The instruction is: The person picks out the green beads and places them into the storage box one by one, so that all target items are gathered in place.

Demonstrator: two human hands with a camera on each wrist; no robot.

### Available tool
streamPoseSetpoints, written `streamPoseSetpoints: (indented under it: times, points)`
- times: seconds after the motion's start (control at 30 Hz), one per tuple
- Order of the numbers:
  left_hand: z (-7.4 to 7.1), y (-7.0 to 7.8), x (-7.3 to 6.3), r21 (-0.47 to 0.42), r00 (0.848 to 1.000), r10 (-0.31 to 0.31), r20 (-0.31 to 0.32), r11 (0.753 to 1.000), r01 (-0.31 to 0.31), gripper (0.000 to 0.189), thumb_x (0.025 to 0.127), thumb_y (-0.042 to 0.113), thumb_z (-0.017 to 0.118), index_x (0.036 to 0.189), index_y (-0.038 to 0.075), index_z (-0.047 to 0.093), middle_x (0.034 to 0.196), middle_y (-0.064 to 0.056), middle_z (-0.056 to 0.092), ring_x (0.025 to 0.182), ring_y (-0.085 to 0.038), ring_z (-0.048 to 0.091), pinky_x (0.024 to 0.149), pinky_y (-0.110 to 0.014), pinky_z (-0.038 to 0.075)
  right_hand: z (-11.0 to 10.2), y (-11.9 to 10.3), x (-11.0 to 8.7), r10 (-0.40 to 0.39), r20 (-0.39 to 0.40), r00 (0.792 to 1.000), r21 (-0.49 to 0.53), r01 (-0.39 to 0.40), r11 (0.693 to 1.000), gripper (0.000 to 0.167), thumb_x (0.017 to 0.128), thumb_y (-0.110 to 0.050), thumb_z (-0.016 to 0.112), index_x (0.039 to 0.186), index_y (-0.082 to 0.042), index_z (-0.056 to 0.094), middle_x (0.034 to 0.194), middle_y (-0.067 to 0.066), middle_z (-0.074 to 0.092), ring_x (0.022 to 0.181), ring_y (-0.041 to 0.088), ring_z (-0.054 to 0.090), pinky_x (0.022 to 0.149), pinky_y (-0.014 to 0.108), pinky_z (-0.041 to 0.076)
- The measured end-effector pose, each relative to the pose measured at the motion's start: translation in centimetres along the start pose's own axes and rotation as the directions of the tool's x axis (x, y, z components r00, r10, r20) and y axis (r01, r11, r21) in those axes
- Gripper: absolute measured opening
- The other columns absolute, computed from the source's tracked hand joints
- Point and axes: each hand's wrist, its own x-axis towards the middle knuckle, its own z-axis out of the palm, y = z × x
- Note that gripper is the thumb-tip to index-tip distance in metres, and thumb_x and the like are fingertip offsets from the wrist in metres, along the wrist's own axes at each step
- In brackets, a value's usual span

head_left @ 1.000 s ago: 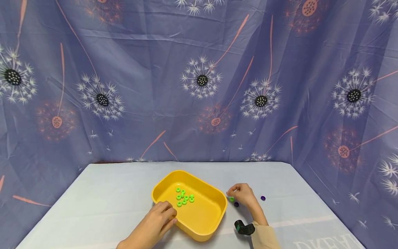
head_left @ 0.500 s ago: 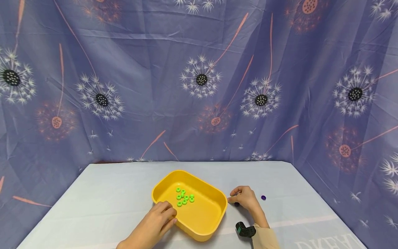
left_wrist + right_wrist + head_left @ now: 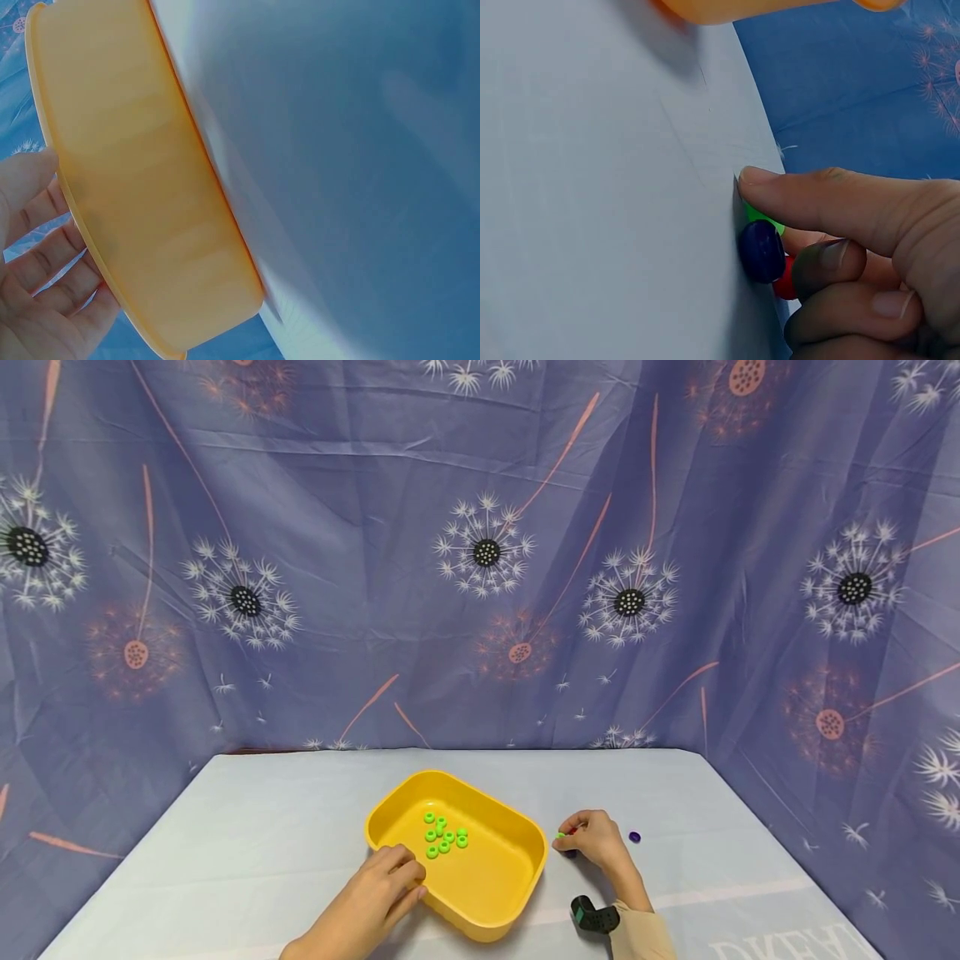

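My left hand (image 3: 382,893) grips the near-left rim of a yellow plastic tub (image 3: 487,932), its thumb outside the wall in the left wrist view. Several small bright-green ring beads (image 3: 445,847) lie on the tub's floor. To the right of the tub, my right hand (image 3: 596,839) is low over the table, thumb and index finger closed about another green bead (image 3: 763,216). A dark-blue bead (image 3: 762,251) sits right beside that bead, and a red bead (image 3: 784,281) shows partly behind it. The index fingertip is mostly hidden behind the thumb and beads.
A single purple bead (image 3: 634,837) lies on the table to the right of my right hand. The pale cloth-covered table (image 3: 225,843) ends at a blue dandelion-print curtain (image 3: 360,610). A black device (image 3: 592,915) is worn on the right wrist.
My right hand has shifted slightly right and down from the tub's edge, with its fingers now around the green bead. The left hand and tub stay put.
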Motion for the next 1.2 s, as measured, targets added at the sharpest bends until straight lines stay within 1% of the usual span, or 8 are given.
streamPoseSetpoints:
  times: [0.17, 0.37, 0.67, 0.97, 1.07, 1.17, 1.2]
  points:
    - [0.04, -0.06, 0.02, -0.011, 1.000, 0.002, 0.007, 1.000, -0.002, 0.005, 0.093, 0.019, 0.070, 0.094, 0.020, 0.065, 0.098, 0.014, 0.052, 0.087, -0.004, 0.047, 0.071, -0.022, 0.048, -0.02, -0.01, -0.19, -0.007, 0.003, 1.000, -0.007, 0.007, 1.000, 0.024, 0.067, -0.008, 0.089, 0.082, -0.003, 0.070, 0.073, 0.004, 0.057, 0.070, 0.020, 0.047, 0.062, 0.029, 0.038]
    - [0.10, -0.06, -0.08, -0.009, 1.000, 0.010, -0.004, 1.000, -0.010, 0.006, 0.092, 0.018, 0.071, 0.094, 0.019, 0.065, 0.097, 0.014, 0.052, 0.086, -0.004, 0.047, 0.071, -0.021, 0.047, 0.08, 0.08, -0.25, -0.015, -0.002, 1.000, 0.001, 0.015, 1.000, 0.023, 0.067, -0.007, 0.088, 0.080, -0.002, 0.071, 0.072, 0.003, 0.059, 0.070, 0.019, 0.049, 0.062, 0.029, 0.039]
    - [0.15, -0.05, -0.05, -0.005, 1.000, -0.013, 0.000, 1.000, 0.013, 0.006, 0.092, 0.020, 0.070, 0.094, 0.021, 0.065, 0.099, 0.015, 0.053, 0.088, -0.004, 0.048, 0.073, -0.024, 0.048, 0.00, 0.11, -0.05, -0.016, 0.009, 1.000, 0.013, 0.016, 1.000, 0.021, 0.069, -0.006, 0.087, 0.082, -0.001, 0.071, 0.073, 0.005, 0.060, 0.070, 0.020, 0.049, 0.062, 0.029, 0.040]
    - [0.10, 0.03, 0.01, -0.010, 1.000, -0.013, -0.006, 1.000, 0.013, 0.006, 0.091, 0.018, 0.071, 0.094, 0.019, 0.066, 0.098, 0.014, 0.053, 0.088, -0.004, 0.048, 0.074, -0.024, 0.048, -0.10, 0.21, 0.09, 0.016, -0.001, 1.000, 0.005, -0.016, 1.000, 0.020, 0.069, -0.007, 0.087, 0.083, -0.003, 0.072, 0.076, 0.004, 0.062, 0.073, 0.020, 0.050, 0.065, 0.029, 0.040]
    - [0.02, 0.06, 0.04, -0.007, 1.000, -0.024, 0.000, 1.000, 0.024, 0.005, 0.092, 0.019, 0.071, 0.094, 0.018, 0.066, 0.098, 0.015, 0.053, 0.088, -0.003, 0.048, 0.074, -0.023, 0.049, -0.29, 0.05, 0.03, 0.018, -0.002, 1.000, 0.013, -0.018, 1.000, 0.021, 0.070, -0.007, 0.086, 0.084, -0.002, 0.072, 0.079, 0.007, 0.062, 0.075, 0.021, 0.050, 0.064, 0.029, 0.040]
    - [-0.03, 0.03, 0.08, -0.002, 1.000, -0.030, 0.002, 1.000, 0.030, 0.006, 0.092, 0.020, 0.071, 0.093, 0.018, 0.066, 0.097, 0.015, 0.052, 0.088, -0.003, 0.048, 0.074, -0.023, 0.049, -0.60, -0.25, -0.05, 0.016, -0.010, 1.000, 0.024, -0.015, 1.000, 0.022, 0.071, -0.009, 0.086, 0.087, -0.002, 0.073, 0.089, 0.009, 0.063, 0.080, 0.022, 0.049, 0.065, 0.029, 0.041]
    - [-0.06, 0.02, 0.09, 0.001, 1.000, -0.030, 0.000, 1.000, 0.030, 0.006, 0.091, 0.019, 0.071, 0.093, 0.018, 0.066, 0.097, 0.015, 0.052, 0.088, -0.003, 0.048, 0.074, -0.023, 0.049, -0.73, -0.41, -0.08, 0.018, -0.011, 1.000, 0.034, -0.017, 0.999, 0.022, 0.071, -0.009, 0.086, 0.088, -0.002, 0.073, 0.087, 0.009, 0.062, 0.079, 0.022, 0.048, 0.064, 0.029, 0.040]
